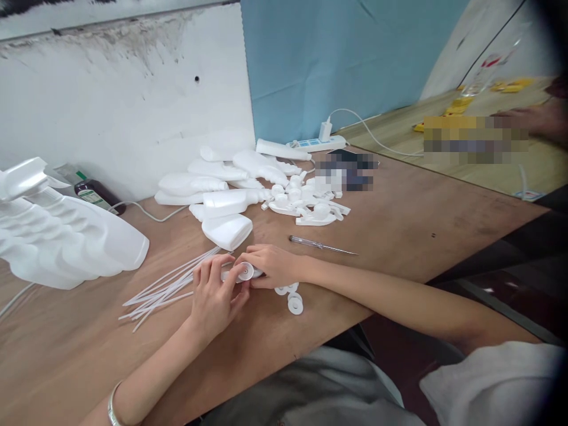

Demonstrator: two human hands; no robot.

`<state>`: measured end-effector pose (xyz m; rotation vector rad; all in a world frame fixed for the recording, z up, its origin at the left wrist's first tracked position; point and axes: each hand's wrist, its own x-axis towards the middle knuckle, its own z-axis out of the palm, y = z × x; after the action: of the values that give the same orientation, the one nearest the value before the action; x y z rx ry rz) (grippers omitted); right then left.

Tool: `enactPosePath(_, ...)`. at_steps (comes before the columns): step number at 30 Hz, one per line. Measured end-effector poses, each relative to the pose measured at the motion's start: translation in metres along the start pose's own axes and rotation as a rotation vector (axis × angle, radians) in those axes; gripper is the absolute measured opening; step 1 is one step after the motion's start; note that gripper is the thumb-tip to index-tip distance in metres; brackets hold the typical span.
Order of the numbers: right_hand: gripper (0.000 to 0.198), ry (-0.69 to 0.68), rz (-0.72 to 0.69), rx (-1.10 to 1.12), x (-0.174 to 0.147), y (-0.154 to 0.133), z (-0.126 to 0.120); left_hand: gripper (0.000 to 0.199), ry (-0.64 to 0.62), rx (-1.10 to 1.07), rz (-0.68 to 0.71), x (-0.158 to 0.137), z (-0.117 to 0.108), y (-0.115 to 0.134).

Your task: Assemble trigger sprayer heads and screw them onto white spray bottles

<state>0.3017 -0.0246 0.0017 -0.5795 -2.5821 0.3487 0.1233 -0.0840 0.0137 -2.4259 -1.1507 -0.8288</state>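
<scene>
Both my hands meet over the front of the table, closed around a white trigger sprayer head (246, 271) whose round collar faces up. My left hand (215, 296) pinches it from the left with thumb and fingers. From the right, my right hand (271, 265) wraps the other end, and its fingers partly hide the piece. Several thin white dip tubes (162, 291) lie to the left, reaching behind my left hand. Just right of my hands are small white rings (295, 304). A pile of white sprayer heads (316, 213) lies farther back, with a clear-handled screwdriver (322, 245) in front.
White empty-looking bottles (228, 231) are heaped at the back; more stand in a row (80, 236) at left. A dark bottle (100, 195) leans by the wall. A power strip (317, 143) with a white cable lies behind. At far right, another person's hand (532, 118) is partly blurred.
</scene>
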Motion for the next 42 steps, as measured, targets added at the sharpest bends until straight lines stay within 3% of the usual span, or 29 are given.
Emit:
enactPosePath(6, 0.026, -0.002, 0.003, -0.014, 0.0007, -0.0027, -0.0023, 0.020, 0.006, -0.089, -0.024, -0.0015, 0.0035, -0.0018)
enactPosePath(12, 0.026, -0.006, -0.012, -0.055, 0.0003, -0.0019, -0.0016, 0.017, 0.133, -0.159, 0.009, -0.0025, 0.0022, -0.0010)
enactPosePath(33, 0.023, -0.008, -0.036, -0.049, -0.0001, -0.0014, -0.0013, 0.015, 0.218, -0.005, 0.165, 0.0002, 0.0008, -0.0012)
enactPosePath(42, 0.024, -0.017, -0.023, -0.100, -0.0005, 0.0003, 0.0001, 0.018, 0.205, 0.066, 0.140, -0.0011, 0.0012, -0.0001)
